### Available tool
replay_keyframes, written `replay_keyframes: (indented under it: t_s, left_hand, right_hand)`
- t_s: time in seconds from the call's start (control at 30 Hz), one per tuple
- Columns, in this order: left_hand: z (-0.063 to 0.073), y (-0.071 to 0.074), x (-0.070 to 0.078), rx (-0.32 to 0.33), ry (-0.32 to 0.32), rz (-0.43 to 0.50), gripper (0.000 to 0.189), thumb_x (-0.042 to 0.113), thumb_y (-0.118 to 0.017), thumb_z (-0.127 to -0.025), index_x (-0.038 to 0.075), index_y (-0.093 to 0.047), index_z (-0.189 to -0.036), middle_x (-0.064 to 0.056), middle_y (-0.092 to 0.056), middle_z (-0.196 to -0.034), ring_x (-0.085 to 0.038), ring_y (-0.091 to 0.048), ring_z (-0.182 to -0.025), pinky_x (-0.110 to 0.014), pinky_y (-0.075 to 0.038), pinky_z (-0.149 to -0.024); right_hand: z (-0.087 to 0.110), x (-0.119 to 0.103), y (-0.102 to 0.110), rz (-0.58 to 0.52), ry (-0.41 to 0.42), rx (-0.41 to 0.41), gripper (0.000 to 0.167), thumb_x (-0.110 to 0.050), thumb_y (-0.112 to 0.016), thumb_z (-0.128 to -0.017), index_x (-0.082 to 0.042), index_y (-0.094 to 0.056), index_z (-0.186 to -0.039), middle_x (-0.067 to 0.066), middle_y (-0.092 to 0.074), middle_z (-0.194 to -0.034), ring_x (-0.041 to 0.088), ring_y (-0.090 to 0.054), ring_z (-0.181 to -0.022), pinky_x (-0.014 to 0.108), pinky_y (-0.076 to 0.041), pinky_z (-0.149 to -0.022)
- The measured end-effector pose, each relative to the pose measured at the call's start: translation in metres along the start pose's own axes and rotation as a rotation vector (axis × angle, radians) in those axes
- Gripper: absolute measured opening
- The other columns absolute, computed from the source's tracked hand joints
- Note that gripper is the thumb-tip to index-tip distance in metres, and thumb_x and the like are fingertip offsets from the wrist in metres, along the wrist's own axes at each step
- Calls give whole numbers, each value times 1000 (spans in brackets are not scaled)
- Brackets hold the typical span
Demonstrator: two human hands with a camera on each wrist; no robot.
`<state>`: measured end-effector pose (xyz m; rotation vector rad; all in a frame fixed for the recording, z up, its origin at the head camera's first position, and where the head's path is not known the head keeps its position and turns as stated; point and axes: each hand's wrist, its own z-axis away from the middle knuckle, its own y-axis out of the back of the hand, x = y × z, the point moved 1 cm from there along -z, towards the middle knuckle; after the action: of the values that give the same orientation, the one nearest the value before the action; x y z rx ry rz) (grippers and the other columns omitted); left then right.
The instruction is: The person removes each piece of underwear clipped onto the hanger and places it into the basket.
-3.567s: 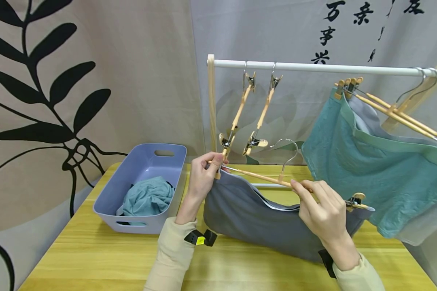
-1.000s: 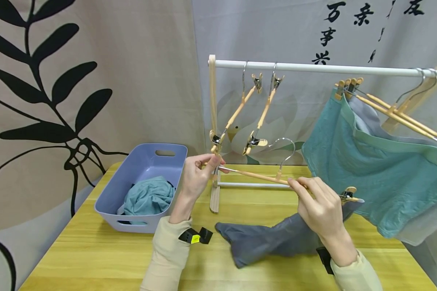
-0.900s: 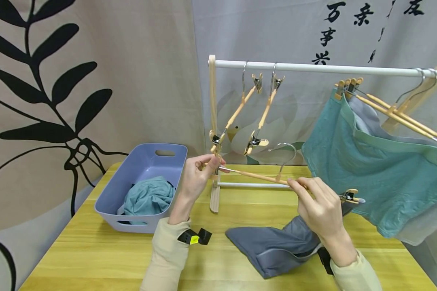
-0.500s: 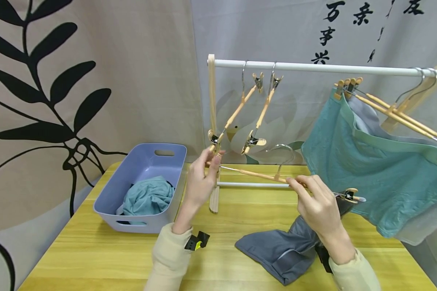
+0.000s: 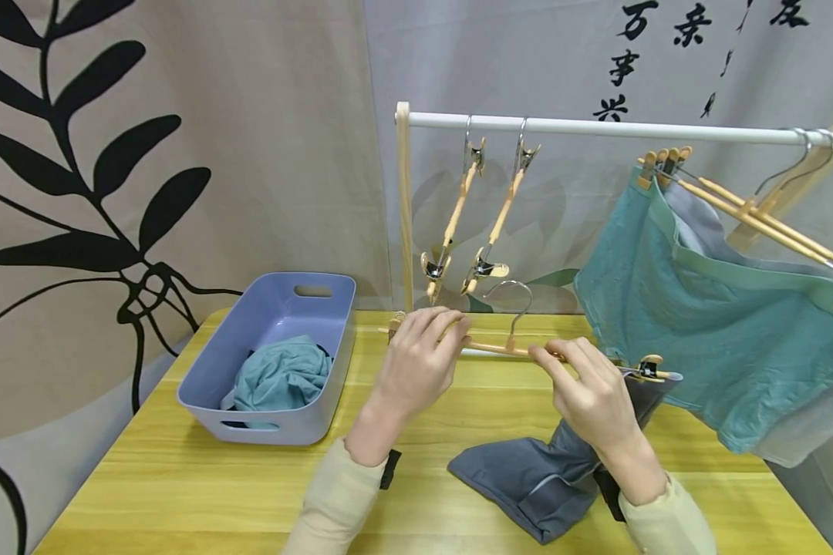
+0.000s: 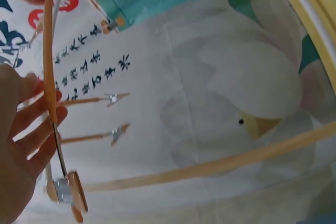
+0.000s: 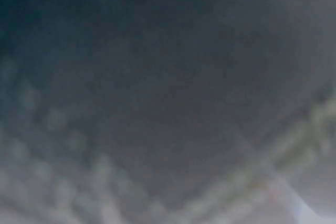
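In the head view my right hand (image 5: 593, 393) pinches the bar of a wooden clip hanger (image 5: 489, 348), its hook pointing up. My left hand (image 5: 419, 362) has its fingers curled over the same bar, nearer the left end. Past it sits the hanger's left clip (image 5: 394, 325), with no cloth in it; the left wrist view also shows this clip (image 6: 65, 190). A grey garment (image 5: 527, 482), perhaps shorts, hangs by one corner from the right clip (image 5: 649, 368). Its other end lies crumpled on the table. The right wrist view is dark and blurred.
A blue-purple basket (image 5: 201, 401) holding crumpled teal cloth (image 5: 284, 375) stands at the left. Behind my hands is a rack with a white rail (image 5: 597, 129). Two bare clip hangers (image 5: 507, 204) hang there, and teal shorts (image 5: 750, 308) hang at the right.
The grey garment's left end has dropped from the hanger's left side to the table. My left hand has moved off the left clip and rightward onto the bar. The hanger has shifted slightly left.
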<state>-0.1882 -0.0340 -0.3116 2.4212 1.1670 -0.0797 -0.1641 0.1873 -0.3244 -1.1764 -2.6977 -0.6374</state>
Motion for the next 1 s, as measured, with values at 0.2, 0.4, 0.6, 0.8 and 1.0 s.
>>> replay_keyframes:
  t_s: [0.2,0.4,0.6,0.8,1.0]
  left_hand:
    - [2,-4,9,-80,8,91,16,22,-65,-88,12,-72,-99,0,-69,-93,-17,-62,-88,-27,-48,-78]
    - [3,-7,14,-109,28,123,14,23,-68,-86,14,-71,-96,3,-69,-89,-14,-60,-82,-26,-47,-75]
    - [5,-8,17,-115,32,161,11,21,-69,-85,14,-70,-93,3,-67,-88,-13,-57,-78,-24,-45,-70]
    - [5,-10,19,-100,76,222,7,17,-68,-86,12,-72,-88,2,-67,-86,-13,-56,-76,-22,-42,-66]
    - [6,-9,20,-110,120,255,8,16,-65,-88,12,-72,-86,3,-68,-85,-13,-58,-77,-23,-43,-67]
  right_hand:
    - [-1,-1,0,9,11,-11,32,8,-42,-83,1,-71,-93,16,-63,-81,27,-53,-63,34,-42,-53]
    - [0,-2,0,19,18,-24,29,7,-44,-84,0,-71,-93,15,-63,-81,27,-53,-64,34,-42,-51]
    - [0,-3,-1,18,19,-20,29,6,-44,-86,0,-72,-93,15,-63,-80,27,-54,-64,35,-43,-51]
    - [-1,-6,-1,30,16,-23,27,5,-45,-88,0,-72,-93,14,-63,-80,27,-53,-63,36,-43,-53]
    - [-2,-8,-1,60,-3,-42,25,-5,-47,-96,-2,-72,-92,14,-64,-80,27,-55,-65,36,-44,-53]
